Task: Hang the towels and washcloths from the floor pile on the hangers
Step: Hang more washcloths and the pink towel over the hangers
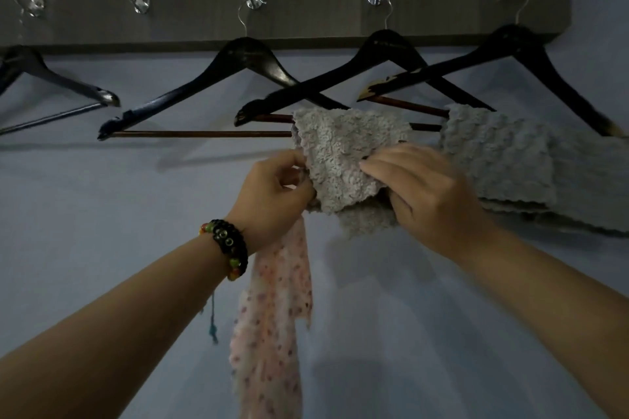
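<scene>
Both hands pinching grey washcloth (pixel 340 160) between them, left hand (pixel 272 194), right hand (pixel 425 194), draped over hanger bar (pixel 204 134)

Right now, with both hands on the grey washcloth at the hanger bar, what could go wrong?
1. The left hand also holds a pink spotted cloth that hangs loose; adjusting its grip might drop it.
2. The grey washcloth sits bunched near the bar, so it may slide off once released.
3. The hangers overlap, so tugging could swing them and disturb the hung grey towel.
</scene>
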